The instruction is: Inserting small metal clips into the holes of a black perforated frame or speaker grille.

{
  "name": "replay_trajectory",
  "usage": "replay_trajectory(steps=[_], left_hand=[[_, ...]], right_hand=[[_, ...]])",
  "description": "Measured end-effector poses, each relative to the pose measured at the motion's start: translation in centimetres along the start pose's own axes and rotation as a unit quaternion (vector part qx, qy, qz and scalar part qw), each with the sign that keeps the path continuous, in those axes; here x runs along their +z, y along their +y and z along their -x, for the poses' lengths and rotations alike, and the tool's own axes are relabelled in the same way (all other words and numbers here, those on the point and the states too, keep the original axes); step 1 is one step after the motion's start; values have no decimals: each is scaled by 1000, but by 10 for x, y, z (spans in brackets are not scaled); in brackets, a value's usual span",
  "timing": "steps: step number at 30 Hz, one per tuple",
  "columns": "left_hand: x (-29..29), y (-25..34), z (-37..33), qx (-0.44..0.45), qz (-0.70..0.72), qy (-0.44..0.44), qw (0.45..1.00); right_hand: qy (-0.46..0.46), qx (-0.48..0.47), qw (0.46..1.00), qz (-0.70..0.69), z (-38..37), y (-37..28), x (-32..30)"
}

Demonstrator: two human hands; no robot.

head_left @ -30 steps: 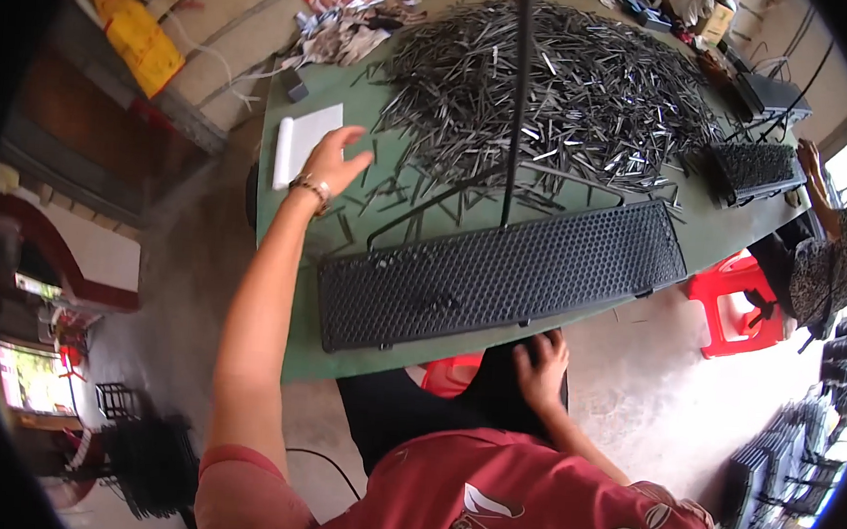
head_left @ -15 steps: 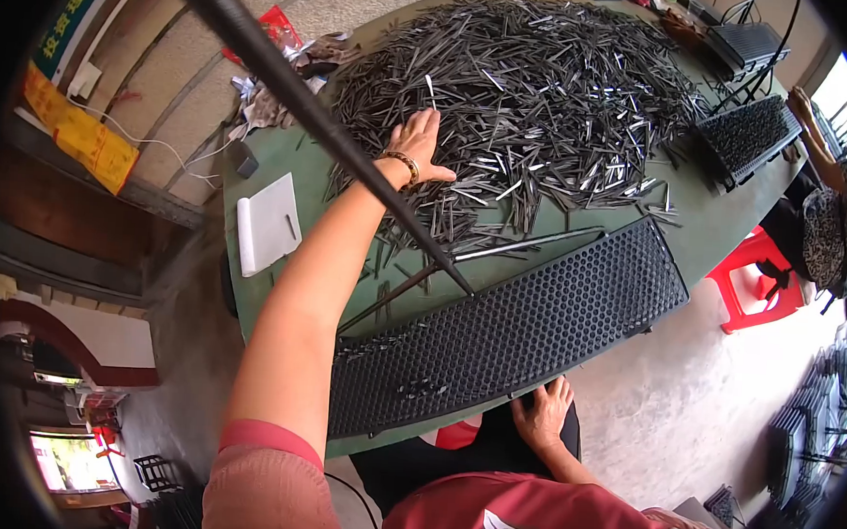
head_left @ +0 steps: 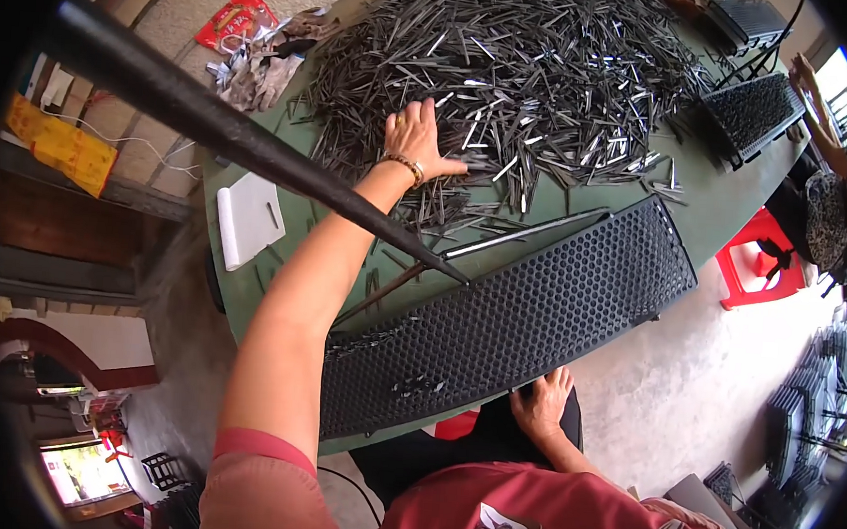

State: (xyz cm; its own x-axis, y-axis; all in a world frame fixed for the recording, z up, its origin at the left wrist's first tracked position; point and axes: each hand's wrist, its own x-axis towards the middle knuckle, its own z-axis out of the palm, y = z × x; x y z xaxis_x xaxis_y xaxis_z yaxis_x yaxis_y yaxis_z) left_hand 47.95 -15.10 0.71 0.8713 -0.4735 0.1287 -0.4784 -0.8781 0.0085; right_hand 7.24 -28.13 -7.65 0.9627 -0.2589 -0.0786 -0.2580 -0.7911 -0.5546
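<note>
My left hand (head_left: 416, 138) reaches over a big heap of thin dark strips (head_left: 513, 76) on the green table (head_left: 304, 151). Its fingers are stretched forward and the thumb points aside; I make out nothing held. A beaded bracelet (head_left: 406, 166) circles that wrist. In front of me lies a long black tray (head_left: 528, 300) covered with rows of round holes, some strips lying on its left part. Against the near edge of this tray is my right hand (head_left: 544, 408), thumb and fingers apart, the tips partly hidden. A dark rod (head_left: 256, 152) slants across the view down to the tray's far edge.
A white pad (head_left: 247, 220) with a pen lies on the left, and cloth gloves with a red packet (head_left: 240, 19) lie beyond. At the right, another person's arm (head_left: 815, 119) is beside a filled tray (head_left: 750, 120). A red stool (head_left: 758, 261) and stacked black trays (head_left: 807, 414) stand on the floor.
The view has shifted slightly, so the rod looks thicker and the red packet shows more fully. My left hand stays over the heap with its fingers a little changed; the right stays at the tray edge.
</note>
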Motion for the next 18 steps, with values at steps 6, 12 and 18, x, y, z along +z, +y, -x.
replay_trajectory(steps=[6, 12, 18], left_hand=[[-11, 10, -31, -15, -66, -89, 994], [5, 23, -13, -5, -27, 0, 1000], [-2, 32, -29, -36, -47, -113, 992]], right_hand=[[22, -26, 999, 1, -1, 0, 3], [26, -24, 999, 3, 1, 4, 6], [22, -24, 999, 3, 0, -1, 3]])
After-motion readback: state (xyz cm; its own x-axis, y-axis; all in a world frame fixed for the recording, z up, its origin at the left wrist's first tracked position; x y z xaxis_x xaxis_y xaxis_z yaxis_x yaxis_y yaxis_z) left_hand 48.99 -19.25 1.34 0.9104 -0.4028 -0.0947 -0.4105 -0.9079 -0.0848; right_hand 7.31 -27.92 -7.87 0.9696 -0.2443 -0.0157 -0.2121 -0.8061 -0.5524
